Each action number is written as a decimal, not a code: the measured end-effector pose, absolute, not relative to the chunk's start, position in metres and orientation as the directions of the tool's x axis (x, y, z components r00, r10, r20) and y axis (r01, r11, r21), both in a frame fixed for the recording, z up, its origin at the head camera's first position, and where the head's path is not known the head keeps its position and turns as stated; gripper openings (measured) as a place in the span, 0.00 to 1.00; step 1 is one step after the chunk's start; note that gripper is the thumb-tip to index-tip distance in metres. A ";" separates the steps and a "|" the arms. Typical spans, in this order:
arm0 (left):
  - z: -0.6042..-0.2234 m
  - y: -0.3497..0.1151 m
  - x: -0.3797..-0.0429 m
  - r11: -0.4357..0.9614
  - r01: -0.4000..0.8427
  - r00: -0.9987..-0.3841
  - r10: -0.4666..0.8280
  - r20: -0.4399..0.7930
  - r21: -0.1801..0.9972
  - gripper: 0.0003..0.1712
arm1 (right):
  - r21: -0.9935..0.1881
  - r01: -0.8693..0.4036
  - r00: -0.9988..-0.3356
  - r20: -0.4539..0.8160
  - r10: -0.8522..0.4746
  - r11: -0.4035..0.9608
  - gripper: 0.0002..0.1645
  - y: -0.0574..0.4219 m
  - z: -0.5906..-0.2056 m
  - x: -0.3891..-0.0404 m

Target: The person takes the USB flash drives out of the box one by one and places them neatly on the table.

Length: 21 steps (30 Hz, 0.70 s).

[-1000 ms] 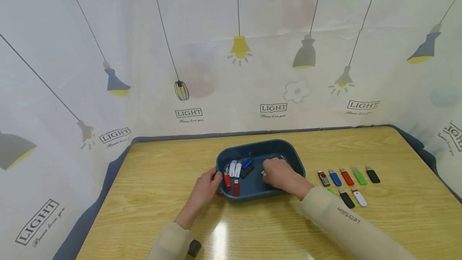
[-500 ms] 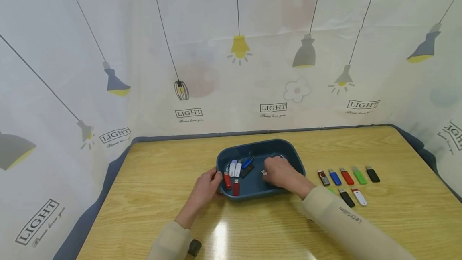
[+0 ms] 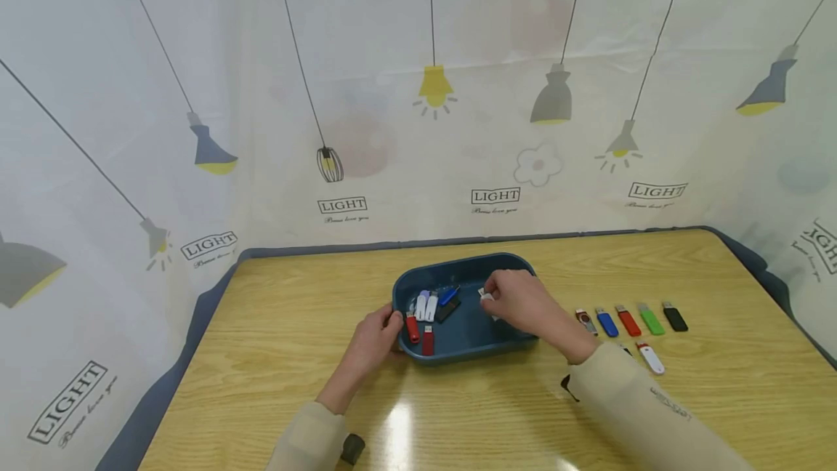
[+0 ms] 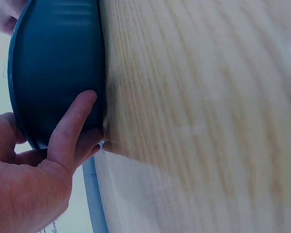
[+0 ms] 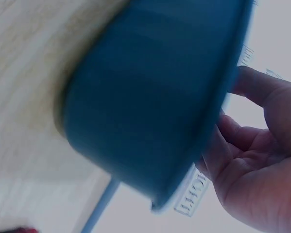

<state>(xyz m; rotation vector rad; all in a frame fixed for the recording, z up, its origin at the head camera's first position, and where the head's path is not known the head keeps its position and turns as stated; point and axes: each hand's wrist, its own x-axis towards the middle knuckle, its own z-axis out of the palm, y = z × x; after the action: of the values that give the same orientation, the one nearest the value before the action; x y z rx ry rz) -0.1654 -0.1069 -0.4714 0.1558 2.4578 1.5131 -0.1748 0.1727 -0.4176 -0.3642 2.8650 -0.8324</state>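
Note:
A dark blue plastic tray (image 3: 467, 336) stands on the wooden table in the head view. My left hand (image 3: 373, 336) holds its left end, thumb at the rim and fingers against the outer wall, as the left wrist view shows (image 4: 43, 179). Over the tray's right part, my right hand (image 3: 526, 304) pinches a whitish USB flash drive (image 3: 486, 296) by its body, its metal plug pointing left; the fingers hide most of it. Inside the tray's left half lie two white flash drives (image 3: 426, 306), a blue one (image 3: 449, 295), a black one (image 3: 448, 310) and two red ones (image 3: 428, 340).
Right of the tray, flash drives lie in two rows, among them a blue (image 3: 607, 322), a red (image 3: 629, 320), a green (image 3: 651, 319) and a black one (image 3: 675, 317). A white one (image 3: 651, 357) is in the nearer row, partly covered by my right sleeve (image 3: 628, 391).
My right hand has lifted from the tray's floor and shifted slightly right with the flash drive, its sleeve covering more of the nearer row. The left hand and tray have stayed put.

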 end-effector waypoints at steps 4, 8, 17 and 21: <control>-0.471 -0.107 -0.165 0.452 -0.042 -0.963 0.219 -0.157 0.891 0.23 | -0.574 -0.174 -0.967 -0.053 -0.248 0.800 0.14 0.186 -0.405 -0.167; -0.469 -0.106 -0.165 0.450 -0.047 -0.962 0.219 -0.161 0.892 0.24 | -0.571 -0.163 -0.976 -0.025 -0.215 0.805 0.15 0.200 -0.394 -0.159; -0.470 -0.106 -0.165 0.442 -0.051 -0.960 0.224 -0.166 0.895 0.26 | -0.560 -0.154 -0.986 0.040 -0.159 0.814 0.16 0.239 -0.382 -0.136; -0.471 -0.106 -0.166 0.461 -0.043 -0.961 0.222 -0.162 0.887 0.25 | -0.567 -0.131 -0.990 0.026 -0.141 0.813 0.18 0.256 -0.382 -0.127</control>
<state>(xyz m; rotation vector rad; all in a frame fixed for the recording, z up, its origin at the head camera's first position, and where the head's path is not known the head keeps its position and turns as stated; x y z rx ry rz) -0.1655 -0.1061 -0.4707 0.1538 2.4571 1.5024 -0.1274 0.2563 -0.3819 -0.2234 2.9743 -0.9286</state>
